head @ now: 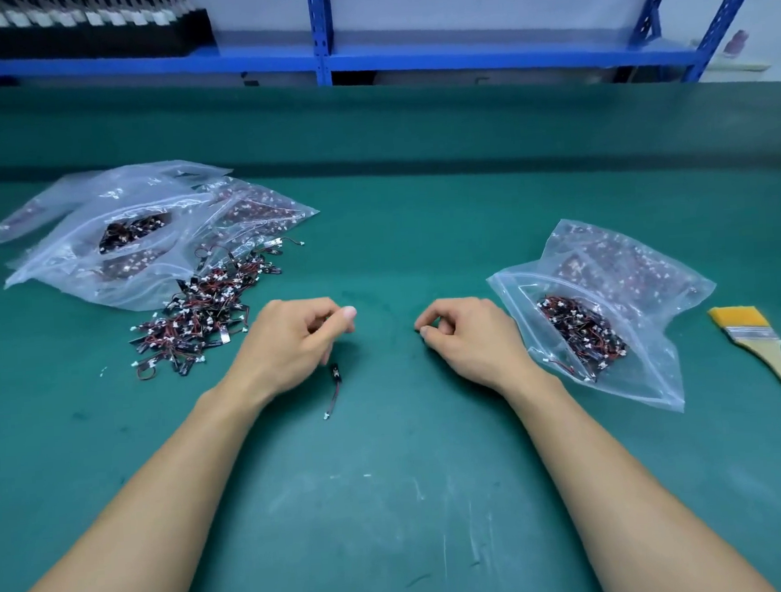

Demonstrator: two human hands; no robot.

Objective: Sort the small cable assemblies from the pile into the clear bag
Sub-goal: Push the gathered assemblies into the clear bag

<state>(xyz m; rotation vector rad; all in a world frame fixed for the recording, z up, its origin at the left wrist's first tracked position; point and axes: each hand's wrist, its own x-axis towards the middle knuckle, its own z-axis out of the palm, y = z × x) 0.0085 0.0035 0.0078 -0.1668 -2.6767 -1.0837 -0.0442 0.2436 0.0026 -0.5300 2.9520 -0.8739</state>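
The pile of small cable assemblies (202, 312), black parts with red-black wires and white plugs, lies on the green mat left of centre. My left hand (291, 343) is just right of the pile with its fingers curled. A single cable assembly (334, 386) hangs from its lower fingers, white plug end down by the mat. The clear bag (610, 323), open and partly filled with assemblies, lies to the right. My right hand (464, 337) is beside the bag's mouth, fingers curled, thumb against forefinger, with nothing visible in it.
Several clear bags (137, 229) holding more assemblies lie behind the pile at the left. A wooden brush with yellow bristles (767, 350) lies at the far right. Blue shelving (322, 30) stands beyond the table's far edge.
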